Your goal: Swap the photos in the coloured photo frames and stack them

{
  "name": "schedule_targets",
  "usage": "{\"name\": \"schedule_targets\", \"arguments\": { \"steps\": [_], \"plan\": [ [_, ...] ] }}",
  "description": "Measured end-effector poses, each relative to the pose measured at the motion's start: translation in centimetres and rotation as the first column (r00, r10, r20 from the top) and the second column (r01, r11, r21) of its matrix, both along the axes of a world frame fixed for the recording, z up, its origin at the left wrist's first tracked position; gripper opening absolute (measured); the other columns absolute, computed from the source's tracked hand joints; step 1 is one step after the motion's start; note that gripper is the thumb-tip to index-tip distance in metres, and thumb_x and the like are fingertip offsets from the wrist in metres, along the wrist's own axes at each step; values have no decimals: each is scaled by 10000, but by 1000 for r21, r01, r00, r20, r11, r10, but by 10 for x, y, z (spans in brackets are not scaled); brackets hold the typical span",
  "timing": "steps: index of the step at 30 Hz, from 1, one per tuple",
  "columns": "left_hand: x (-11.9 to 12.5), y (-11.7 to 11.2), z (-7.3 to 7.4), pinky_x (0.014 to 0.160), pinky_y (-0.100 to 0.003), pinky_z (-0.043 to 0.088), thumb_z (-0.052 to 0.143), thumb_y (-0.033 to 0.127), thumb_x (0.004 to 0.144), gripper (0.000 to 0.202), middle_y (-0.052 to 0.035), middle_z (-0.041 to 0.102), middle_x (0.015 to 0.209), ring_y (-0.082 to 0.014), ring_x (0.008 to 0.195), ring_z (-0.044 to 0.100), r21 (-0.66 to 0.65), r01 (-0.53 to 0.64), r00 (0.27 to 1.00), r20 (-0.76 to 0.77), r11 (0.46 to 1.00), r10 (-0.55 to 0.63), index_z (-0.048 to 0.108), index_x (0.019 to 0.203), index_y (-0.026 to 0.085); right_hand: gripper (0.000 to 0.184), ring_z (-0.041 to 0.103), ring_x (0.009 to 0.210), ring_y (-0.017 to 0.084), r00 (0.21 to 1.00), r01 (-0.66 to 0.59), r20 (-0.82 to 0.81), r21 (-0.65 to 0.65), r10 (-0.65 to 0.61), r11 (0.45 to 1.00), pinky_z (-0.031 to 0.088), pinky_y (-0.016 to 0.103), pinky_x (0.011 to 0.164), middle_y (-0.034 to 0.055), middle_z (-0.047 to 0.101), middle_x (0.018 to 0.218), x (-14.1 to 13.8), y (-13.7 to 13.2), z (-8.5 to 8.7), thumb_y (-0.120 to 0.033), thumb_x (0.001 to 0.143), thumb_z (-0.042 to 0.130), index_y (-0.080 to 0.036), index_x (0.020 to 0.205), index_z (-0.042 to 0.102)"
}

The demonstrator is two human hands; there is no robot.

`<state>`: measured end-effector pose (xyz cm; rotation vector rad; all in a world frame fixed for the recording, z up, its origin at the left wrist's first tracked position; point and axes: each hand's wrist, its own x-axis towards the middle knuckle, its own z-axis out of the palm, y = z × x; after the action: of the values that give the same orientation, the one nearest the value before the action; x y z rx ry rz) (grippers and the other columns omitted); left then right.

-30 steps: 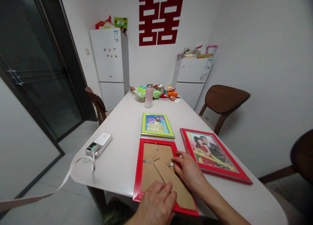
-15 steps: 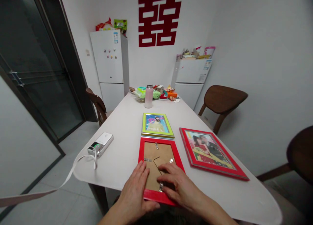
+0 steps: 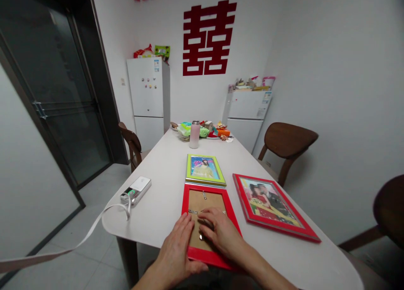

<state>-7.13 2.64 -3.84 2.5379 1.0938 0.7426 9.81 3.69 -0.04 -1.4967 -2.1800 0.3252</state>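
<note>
A red picture frame (image 3: pixel 187 201) lies face down at the near table edge, its brown backing board (image 3: pixel 211 198) upward. My left hand (image 3: pixel 176 243) holds its near left corner, fingers along the left rail and thumb at the front edge. Over the middle of the board, my right hand (image 3: pixel 222 231) has its fingers bent together; what they pinch is hidden. One metal clip (image 3: pixel 204 195) shows at the far side, another metal clip (image 3: pixel 192 211) at the left. Just under my right hand is a shiny metal piece (image 3: pixel 201 237).
Beyond stands a yellow-green framed photo (image 3: pixel 206 182) lying flat, touching or close to the red frame. Another red framed photo (image 3: pixel 246 212) lies right. A white device (image 3: pixel 136 191) with a strap (image 3: pixel 91 231) is left. A pink bottle (image 3: pixel 195 137) stands farther back.
My right hand has moved from the board's near clip up to its middle, and its fingers have drawn together. My left hand stays on the frame. The camera view has tilted up slightly.
</note>
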Motion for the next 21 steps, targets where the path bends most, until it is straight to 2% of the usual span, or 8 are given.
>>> {"name": "schedule_targets", "arguments": {
  "steps": [5,10,13,17,21],
  "plan": [
    [1,2,-2,936,-495,301,694,476,524,954,-235,303,1286,-318,1199,248,-36,-21,1000,-1,999,21,213,1255,93,173,505,777,151,994,32,101,34,-35,999,360,245,700,47,575,785,-18,35,-3,-241,750,464,-189,767,628],
    [-1,4,-9,921,-524,300,676,489,557,1000,-237,265,1301,-329,1203,228,64,17,1000,22,998,-19,74,1282,153,200,502,759,142,991,77,106,47,-82,996,350,229,689,50,568,766,-20,47,-11,-225,771,425,-173,729,614],
    [-1,4,-12,917,-518,306,667,494,566,994,-241,263,1302,-336,1201,225,105,34,999,36,994,-38,65,1281,154,231,497,790,154,983,140,107,66,-147,988,346,238,708,64,565,803,-7,51,-13,-256,789,395,-162,782,606],
    [0,4,-9,919,-504,312,652,476,587,947,-242,260,1304,-334,1201,226,85,41,999,23,996,-43,101,1278,136,286,493,796,186,956,259,121,75,-266,963,343,278,721,105,562,826,13,64,-15,-269,795,369,-122,842,610],
    [2,5,-6,933,-496,292,637,454,611,912,-226,259,1311,-325,1206,217,55,65,998,21,996,-66,106,1284,143,298,480,835,204,946,290,131,66,-296,955,343,297,733,104,559,867,15,75,-18,-263,781,382,-153,940,609]
  ]
}}
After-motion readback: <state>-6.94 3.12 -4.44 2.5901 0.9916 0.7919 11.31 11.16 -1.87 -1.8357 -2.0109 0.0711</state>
